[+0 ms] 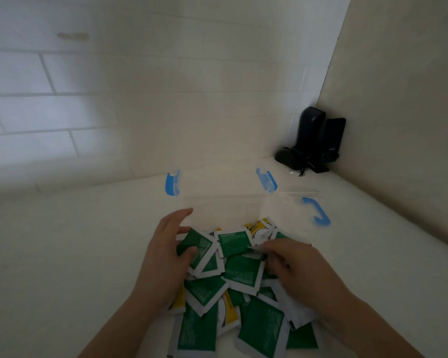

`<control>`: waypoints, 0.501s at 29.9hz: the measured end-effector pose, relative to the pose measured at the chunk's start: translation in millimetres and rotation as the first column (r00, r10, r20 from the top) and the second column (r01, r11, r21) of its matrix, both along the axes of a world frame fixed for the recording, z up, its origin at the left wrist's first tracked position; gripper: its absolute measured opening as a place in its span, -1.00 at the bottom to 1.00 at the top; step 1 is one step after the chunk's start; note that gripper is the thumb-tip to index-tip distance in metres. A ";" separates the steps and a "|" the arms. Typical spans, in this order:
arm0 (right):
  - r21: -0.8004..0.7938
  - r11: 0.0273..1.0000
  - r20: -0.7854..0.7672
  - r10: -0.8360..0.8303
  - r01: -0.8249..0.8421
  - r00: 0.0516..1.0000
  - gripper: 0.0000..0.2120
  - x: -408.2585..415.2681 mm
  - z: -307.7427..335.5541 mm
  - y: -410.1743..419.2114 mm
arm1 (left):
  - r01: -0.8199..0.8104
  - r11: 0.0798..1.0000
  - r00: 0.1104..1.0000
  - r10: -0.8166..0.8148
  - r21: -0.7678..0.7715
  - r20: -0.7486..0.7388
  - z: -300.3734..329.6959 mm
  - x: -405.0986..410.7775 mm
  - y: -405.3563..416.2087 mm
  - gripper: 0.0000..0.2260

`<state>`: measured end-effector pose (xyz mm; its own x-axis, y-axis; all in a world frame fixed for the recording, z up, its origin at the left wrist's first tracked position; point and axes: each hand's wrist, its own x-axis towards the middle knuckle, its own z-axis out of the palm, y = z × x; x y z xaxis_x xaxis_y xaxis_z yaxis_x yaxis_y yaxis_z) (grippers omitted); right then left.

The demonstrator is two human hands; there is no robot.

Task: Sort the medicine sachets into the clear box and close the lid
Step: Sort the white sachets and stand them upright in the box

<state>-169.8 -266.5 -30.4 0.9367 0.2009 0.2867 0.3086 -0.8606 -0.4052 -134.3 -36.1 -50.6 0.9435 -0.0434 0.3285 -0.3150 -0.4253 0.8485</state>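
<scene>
A heap of green and yellow medicine sachets [241, 275] with white edges lies on the white surface in front of me. My left hand [166, 254] lies on the heap's left side, thumb over a green sachet [195, 248] and fingers stretched forward. My right hand [292, 270] rests on the heap's right side, fingers bent down among the sachets. Just behind the heap stands the clear box [220, 202] with blue clips [171, 182] at its ends, hard to see. Its clear lid [305, 202], with a blue clip [318, 211], lies to the right.
Black speakers [313, 140] with a tangle of cable stand in the back right corner. A tiled wall runs behind the surface and a plain wall closes the right side.
</scene>
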 end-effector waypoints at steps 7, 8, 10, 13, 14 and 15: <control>0.652 0.745 -0.146 -0.058 0.140 0.988 -0.76 -0.2 20.2 7.1 | -0.069 0.948 0.996 0.083 -0.312 0.033 16.6 2.2 -0.1 -0.60; 0.696 0.697 -0.218 -0.026 0.175 0.975 -0.76 0.8 17.2 12.1 | -0.073 0.967 0.986 0.107 -0.242 0.129 20.8 0.2 -4.7 -0.64; 0.758 0.601 -0.350 0.048 0.253 0.935 -0.81 2.7 7.2 21.3 | -0.052 0.995 0.945 0.076 -0.085 0.319 23.1 -4.1 -16.1 -0.73; 0.829 0.463 -0.418 0.139 0.314 0.898 -0.80 4.2 -3.1 25.2 | 0.042 0.992 0.923 -0.085 0.123 0.375 13.1 -7.0 -31.3 -0.83; 0.860 0.413 -0.400 0.176 0.301 0.900 -0.75 4.8 -4.4 23.8 | 0.095 0.983 0.927 -0.145 0.156 0.347 8.9 -7.2 -34.4 -0.80; 0.886 0.372 -0.372 0.216 0.276 0.903 -0.71 5.1 -5.4 21.8 | 0.145 0.974 0.925 -0.196 0.175 0.326 5.1 -7.2 -36.5 -0.79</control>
<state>-164.7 -244.7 -35.8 0.9957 0.0186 -0.0910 -0.0925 0.1127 -0.9893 -141.5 -72.6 -45.5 0.7510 -0.2650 0.6048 -0.6511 -0.4496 0.6115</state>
